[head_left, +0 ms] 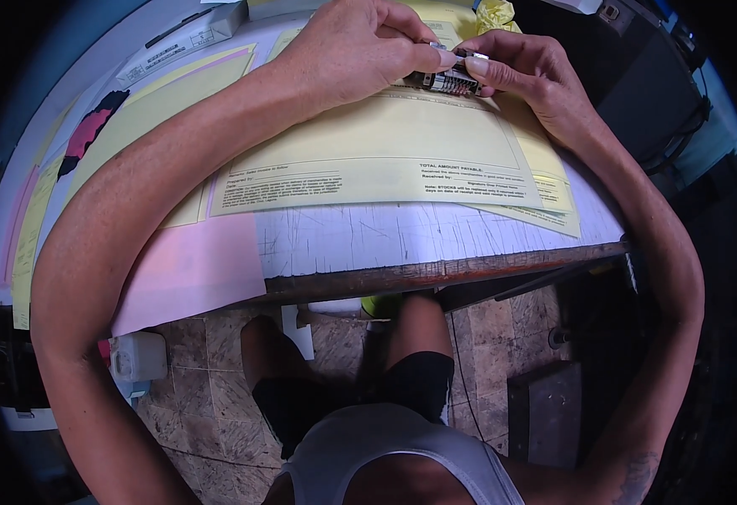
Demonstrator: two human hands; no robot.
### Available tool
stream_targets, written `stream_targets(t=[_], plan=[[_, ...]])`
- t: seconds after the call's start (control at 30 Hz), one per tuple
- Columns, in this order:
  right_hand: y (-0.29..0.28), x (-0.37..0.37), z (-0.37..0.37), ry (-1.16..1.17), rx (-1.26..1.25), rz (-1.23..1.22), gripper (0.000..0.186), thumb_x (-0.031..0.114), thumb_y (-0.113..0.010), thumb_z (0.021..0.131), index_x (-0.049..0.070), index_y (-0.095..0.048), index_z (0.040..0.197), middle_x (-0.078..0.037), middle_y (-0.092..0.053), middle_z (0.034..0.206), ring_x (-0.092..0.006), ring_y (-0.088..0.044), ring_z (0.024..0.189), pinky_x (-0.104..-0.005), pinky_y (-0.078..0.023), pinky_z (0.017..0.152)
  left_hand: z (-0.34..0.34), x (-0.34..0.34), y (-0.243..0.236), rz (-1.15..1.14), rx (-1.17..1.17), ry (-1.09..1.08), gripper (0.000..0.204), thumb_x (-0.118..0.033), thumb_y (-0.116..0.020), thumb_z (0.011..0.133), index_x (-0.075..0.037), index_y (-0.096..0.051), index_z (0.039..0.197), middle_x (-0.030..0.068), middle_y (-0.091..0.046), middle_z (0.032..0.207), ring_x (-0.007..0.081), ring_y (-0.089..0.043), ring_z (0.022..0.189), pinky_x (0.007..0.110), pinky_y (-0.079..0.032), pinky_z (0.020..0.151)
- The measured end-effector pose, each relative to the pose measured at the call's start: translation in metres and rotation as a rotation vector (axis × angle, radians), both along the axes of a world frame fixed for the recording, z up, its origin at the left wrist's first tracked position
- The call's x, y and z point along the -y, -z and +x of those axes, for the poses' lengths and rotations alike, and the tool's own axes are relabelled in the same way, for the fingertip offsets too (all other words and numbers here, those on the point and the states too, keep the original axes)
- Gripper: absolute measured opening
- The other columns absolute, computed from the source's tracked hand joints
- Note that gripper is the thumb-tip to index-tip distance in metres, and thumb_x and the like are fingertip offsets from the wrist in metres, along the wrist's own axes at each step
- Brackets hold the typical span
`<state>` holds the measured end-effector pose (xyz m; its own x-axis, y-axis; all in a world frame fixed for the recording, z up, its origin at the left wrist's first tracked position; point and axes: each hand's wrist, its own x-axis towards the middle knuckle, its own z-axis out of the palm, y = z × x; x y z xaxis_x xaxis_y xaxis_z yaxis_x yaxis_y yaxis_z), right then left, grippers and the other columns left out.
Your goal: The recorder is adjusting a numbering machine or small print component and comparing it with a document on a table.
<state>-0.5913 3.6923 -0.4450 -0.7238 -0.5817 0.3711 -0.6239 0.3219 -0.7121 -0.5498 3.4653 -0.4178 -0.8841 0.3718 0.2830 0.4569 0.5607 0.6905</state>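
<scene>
Over the far part of a yellow printed form (368,139), both of my hands grip a small metal mechanism with ridged wheels (453,82). It looks like a numbering head, partly hidden by the fingers. My left hand (360,50) reaches in from the left, its thumb and fingers pinched at the mechanism's upper side. From the right, my right hand (524,71) closes its thumb and fingers round the other end. Both thumb tips nearly meet above it.
More yellow sheets (558,198) and a pink sheet (192,273) lie on the worn white tabletop (402,236). At the left are a pink and black cloth (91,130) and a white box (185,49). Crumpled yellow paper (495,14) sits beyond my right hand, beside dark equipment (629,67).
</scene>
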Motion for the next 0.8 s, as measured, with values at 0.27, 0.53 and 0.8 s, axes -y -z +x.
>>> stream_targets(t=[0.27, 0.53, 0.8], plan=[[-0.003, 0.001, 0.002, -0.006, -0.038, 0.06, 0.035, 0.027, -0.068, 0.09, -0.002, -0.067, 0.11, -0.004, -0.067, 0.088, -0.0062, -0.056, 0.074, -0.0204, -0.046, 0.068, -0.007, 0.003, 0.004, -0.013, -0.003, 0.035, 0.024, -0.019, -0.068, 0.086, 0.003, -0.07, 0.096, 0.0164, -0.07, 0.086, 0.0203, -0.065, 0.082, 0.036, -0.051, 0.077], [-0.002, 0.005, 0.005, 0.0, -0.048, 0.043, 0.029, 0.022, -0.07, 0.089, -0.001, -0.069, 0.107, -0.004, -0.066, 0.089, -0.0061, -0.055, 0.074, -0.0208, -0.046, 0.067, -0.015, 0.009, 0.013, -0.001, -0.072, 0.106, 0.023, -0.017, -0.067, 0.087, 0.004, -0.07, 0.095, 0.0157, -0.069, 0.083, 0.0209, -0.064, 0.079, 0.037, -0.052, 0.078], [-0.005, 0.004, 0.009, -0.028, -0.013, 0.048, 0.025, 0.018, -0.069, 0.089, -0.002, -0.069, 0.104, -0.002, -0.066, 0.089, -0.0056, -0.057, 0.079, -0.0202, -0.046, 0.072, 0.002, 0.015, -0.004, -0.013, -0.018, 0.178, 0.021, -0.015, -0.066, 0.086, 0.004, -0.07, 0.092, 0.0163, -0.068, 0.079, 0.0196, -0.063, 0.074, 0.04, -0.052, 0.079]])
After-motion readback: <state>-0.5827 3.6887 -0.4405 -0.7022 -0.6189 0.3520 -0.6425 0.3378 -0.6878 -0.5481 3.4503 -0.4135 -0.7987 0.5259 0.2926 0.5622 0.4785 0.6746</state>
